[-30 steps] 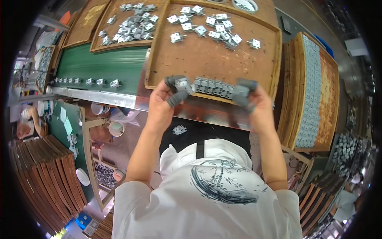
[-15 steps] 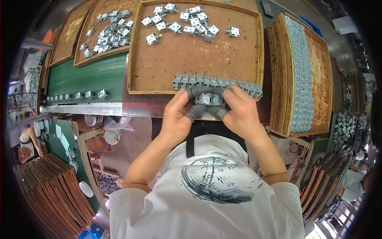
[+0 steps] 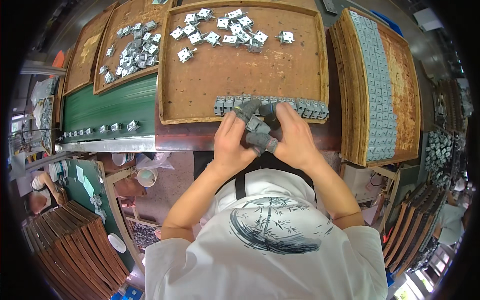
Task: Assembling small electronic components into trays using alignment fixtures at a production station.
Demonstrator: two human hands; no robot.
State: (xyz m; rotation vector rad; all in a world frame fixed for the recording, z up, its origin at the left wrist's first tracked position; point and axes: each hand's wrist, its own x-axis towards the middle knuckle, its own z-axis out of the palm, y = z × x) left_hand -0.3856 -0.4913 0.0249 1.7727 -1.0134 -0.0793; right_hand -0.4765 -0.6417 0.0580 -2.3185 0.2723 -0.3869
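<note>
Handling step, seemingly: left hand (image 3: 234, 140) grip closed on grey metal part (image 3: 257, 124), at 7 o'clock from mid parts row (image 3: 312, 108) — right hand (image 3: 297, 140) curled alongside, hold unclear — next move likely needs steady control.

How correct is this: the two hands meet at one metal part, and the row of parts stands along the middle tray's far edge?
Wrong edge: the head view shows the row of parts along the near edge of the middle tray. The left hand and right hand do meet at one metal part.
</note>
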